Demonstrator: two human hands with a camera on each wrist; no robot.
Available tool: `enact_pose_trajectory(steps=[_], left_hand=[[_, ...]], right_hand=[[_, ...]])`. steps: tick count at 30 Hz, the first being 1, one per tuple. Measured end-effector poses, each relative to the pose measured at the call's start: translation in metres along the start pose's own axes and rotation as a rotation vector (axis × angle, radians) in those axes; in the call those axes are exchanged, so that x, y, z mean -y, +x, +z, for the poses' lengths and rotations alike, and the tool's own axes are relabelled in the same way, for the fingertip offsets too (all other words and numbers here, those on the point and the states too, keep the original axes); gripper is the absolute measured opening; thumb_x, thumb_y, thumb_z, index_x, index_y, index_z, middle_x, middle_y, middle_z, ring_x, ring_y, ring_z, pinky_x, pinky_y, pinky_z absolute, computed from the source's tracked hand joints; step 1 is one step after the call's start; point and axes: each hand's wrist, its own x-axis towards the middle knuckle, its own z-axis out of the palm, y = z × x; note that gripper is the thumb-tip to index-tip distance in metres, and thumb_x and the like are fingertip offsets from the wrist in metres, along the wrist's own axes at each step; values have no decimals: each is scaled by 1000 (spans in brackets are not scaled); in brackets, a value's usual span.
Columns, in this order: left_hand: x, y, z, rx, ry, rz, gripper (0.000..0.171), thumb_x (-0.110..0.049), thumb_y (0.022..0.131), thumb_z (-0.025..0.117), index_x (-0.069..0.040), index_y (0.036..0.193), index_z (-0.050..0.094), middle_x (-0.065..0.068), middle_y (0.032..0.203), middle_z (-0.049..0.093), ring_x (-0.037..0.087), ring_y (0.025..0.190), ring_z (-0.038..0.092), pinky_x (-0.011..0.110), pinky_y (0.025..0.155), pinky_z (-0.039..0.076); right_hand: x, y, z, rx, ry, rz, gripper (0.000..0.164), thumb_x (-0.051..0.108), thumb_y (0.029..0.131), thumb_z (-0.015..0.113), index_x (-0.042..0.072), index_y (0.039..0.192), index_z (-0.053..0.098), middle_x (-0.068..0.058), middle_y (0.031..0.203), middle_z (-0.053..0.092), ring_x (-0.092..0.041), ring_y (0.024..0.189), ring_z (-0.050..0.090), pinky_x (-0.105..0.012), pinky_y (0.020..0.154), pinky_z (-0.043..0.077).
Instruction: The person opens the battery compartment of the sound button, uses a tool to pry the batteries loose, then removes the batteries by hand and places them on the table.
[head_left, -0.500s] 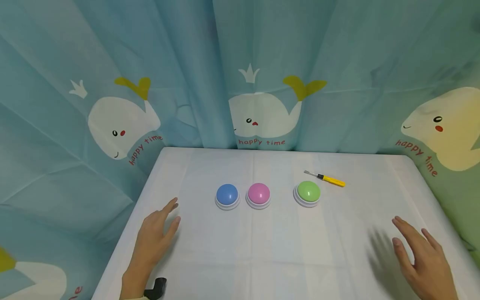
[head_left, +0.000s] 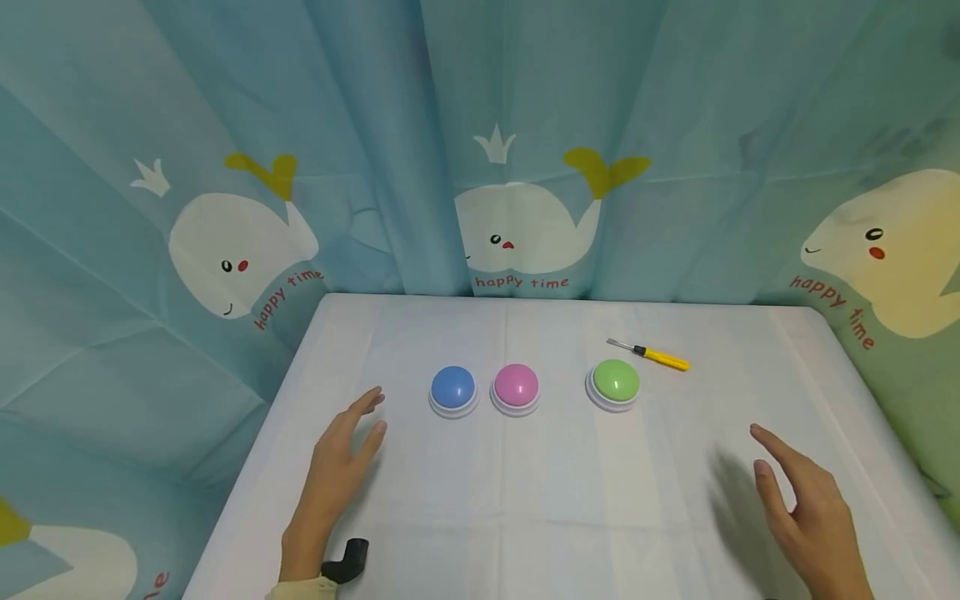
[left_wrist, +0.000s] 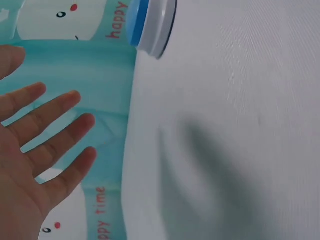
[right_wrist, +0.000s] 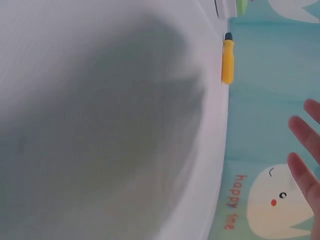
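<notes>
My left hand [head_left: 339, 467] hovers over the left part of the table with its fingers spread and nothing in them; the left wrist view shows the bare palm. Nearest to it is a blue push button [head_left: 453, 388] on a white round base. A pink push button [head_left: 517, 387] sits just right of the blue one. Farther right stands a green push button [head_left: 616, 382], and behind it lies a flat-tipped screwdriver [head_left: 660, 358] with a yellow handle. Over the table's right side, my right hand [head_left: 817, 517] is raised, fingers apart and holding nothing.
A white cloth covers the table [head_left: 555, 492]. Along its back and left side hangs a blue-green curtain [head_left: 390, 125] printed with whales. A black strap piece [head_left: 349, 560] sits at my left wrist.
Both hands have moved inward over the table, the left one to the right and the right one to the left. The buttons and screwdriver have stayed put.
</notes>
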Motion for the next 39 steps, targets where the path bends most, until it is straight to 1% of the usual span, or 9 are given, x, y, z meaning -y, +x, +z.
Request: enact_pose_trajectory(steps=[7,11,16,22,25,28,30,35,39], left_hand=[[5,16,18,65,-172,-18,56,-21,105,63,-16,157,45,11,151,60,36,139,56,60,112,46],[8,24,29,126,-285,-71,57,-19,105,63,-17,158,43,11,154,56,35,142,53,58,114,44],[7,35,44,167,-333,-112,59,-21,104,64,-15,158,42,12,159,51,36,148,47,55,117,44],[4,46,57,192,-367,-110,64,-20,102,68,-13,160,40,14,165,42,37,152,40,56,120,41],[1,50,61,188,-400,-96,67,-16,100,70,-11,160,39,17,165,41,41,152,39,58,119,40],[-2,53,67,193,-424,-98,71,-15,98,72,-11,160,39,17,165,41,42,151,40,59,119,40],[-3,54,70,207,-421,-105,73,-15,97,74,-12,161,39,17,165,41,41,151,40,58,120,39],[-7,56,78,221,-397,-111,80,-14,92,80,-12,161,39,20,164,41,41,151,40,60,120,38],[-8,58,83,202,-383,-89,83,-14,88,83,-9,160,40,23,160,42,45,148,40,62,116,40]], right_hand=[[-8,8,17,30,34,-3,49,-9,92,67,6,139,66,19,141,60,16,135,45,0,111,28],[-12,14,25,88,27,3,53,-10,93,66,8,143,63,20,143,57,20,134,41,2,108,26],[-14,25,34,123,33,-11,56,-11,91,68,8,144,62,16,143,58,24,127,39,4,104,26],[-19,42,44,189,24,70,52,-5,95,67,8,145,59,-15,138,66,17,125,47,5,96,28],[-21,50,49,236,-11,153,47,4,101,64,9,147,57,-24,137,65,-14,127,60,-11,97,41],[-25,59,53,260,-27,208,44,9,104,60,8,148,55,-27,138,63,-45,119,61,-40,95,51],[-27,64,56,258,-28,217,43,9,104,60,7,147,55,-28,136,63,-49,120,61,-54,91,49],[-33,74,63,251,-37,226,41,7,104,60,3,145,57,-29,135,63,-48,121,60,-52,93,49],[-36,84,68,287,-33,268,41,10,106,57,0,145,54,-33,141,58,-52,126,54,-67,97,46]])
